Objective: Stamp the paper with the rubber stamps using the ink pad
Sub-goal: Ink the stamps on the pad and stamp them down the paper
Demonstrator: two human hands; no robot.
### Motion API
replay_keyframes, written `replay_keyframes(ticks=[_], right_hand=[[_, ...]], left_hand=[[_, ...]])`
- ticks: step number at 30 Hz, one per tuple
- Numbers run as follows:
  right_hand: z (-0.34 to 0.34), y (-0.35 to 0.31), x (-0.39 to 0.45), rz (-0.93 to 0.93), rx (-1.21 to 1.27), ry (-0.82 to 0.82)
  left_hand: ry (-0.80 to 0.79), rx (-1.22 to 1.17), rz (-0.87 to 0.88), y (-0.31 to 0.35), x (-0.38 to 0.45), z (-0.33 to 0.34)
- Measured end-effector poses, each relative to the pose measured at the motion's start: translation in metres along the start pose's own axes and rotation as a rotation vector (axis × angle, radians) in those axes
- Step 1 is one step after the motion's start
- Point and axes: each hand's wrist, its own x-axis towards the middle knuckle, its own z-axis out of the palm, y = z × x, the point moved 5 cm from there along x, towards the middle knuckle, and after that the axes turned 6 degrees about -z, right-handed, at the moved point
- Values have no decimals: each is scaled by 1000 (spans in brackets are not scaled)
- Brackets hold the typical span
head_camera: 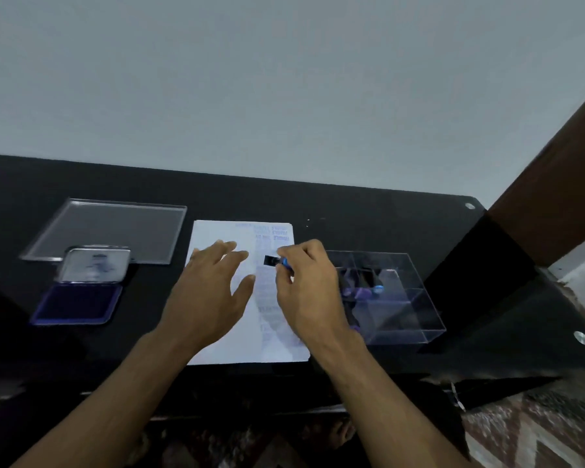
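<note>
A white sheet of paper (217,346) lies in the middle of the black table, with several blue stamped lines down its right side. My left hand (210,292) lies on the paper with straight, spread fingers. My right hand (308,288) pinches a small rubber stamp (273,261) with a blue handle and a dark base, held over the paper's upper right part. The open ink pad (78,304) sits at the left, its blue pad toward me and its metal lid (97,265) raised behind it.
A clear plastic lid (115,228) lies flat behind the ink pad. At the right stands a clear compartment box (406,298) with more stamps inside. The black table (385,211) ends at a pale wall; a brown post rises at the far right.
</note>
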Motion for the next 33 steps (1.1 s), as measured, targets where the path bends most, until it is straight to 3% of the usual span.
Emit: replay_keyframes(ticks=[18, 33], right_hand=[[139, -159, 19, -240, 242, -230], [181, -204, 30, -312, 86, -452]], left_hand=[[122, 78, -338, -199, -73, -92], [81, 125, -341, -270, -85, -84]])
